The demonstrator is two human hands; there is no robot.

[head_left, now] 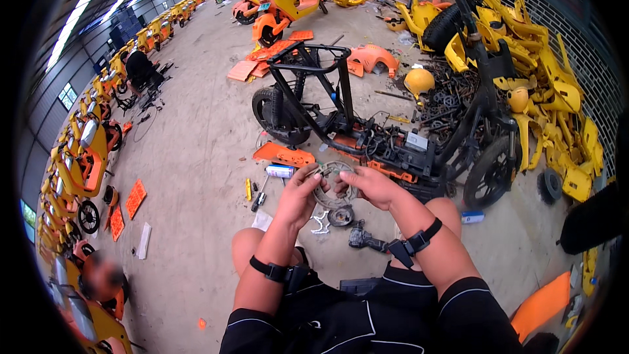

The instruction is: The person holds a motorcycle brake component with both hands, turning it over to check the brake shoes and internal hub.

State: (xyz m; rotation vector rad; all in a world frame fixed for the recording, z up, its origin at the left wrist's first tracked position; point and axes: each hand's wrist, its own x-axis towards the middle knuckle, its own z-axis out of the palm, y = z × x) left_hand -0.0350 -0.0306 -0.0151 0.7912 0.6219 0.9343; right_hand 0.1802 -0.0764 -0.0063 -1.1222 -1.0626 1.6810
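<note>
My left hand (301, 191) and my right hand (371, 187) grip opposite sides of a grey ring-shaped metal part (325, 200), which resembles a pair of brake shoes. It is held up between my knees, with both thumbs near its upper rim. On the floor just below it lie a dark round hub-like part (341, 216), a silver toothed metal piece (320, 223) and a black cordless power tool (368, 238). A stripped black scooter frame (357, 124) stands right in front of my hands. Some fingertips are hidden behind the ring.
A blue-and-white can (280, 171) and a screwdriver (259, 198) lie left of my hands; another can (472, 217) is by my right knee. Yellow panels (557, 105) and dark metal parts (452, 95) are heaped right. Scooters (85, 151) line the left; a person (139, 69) crouches there.
</note>
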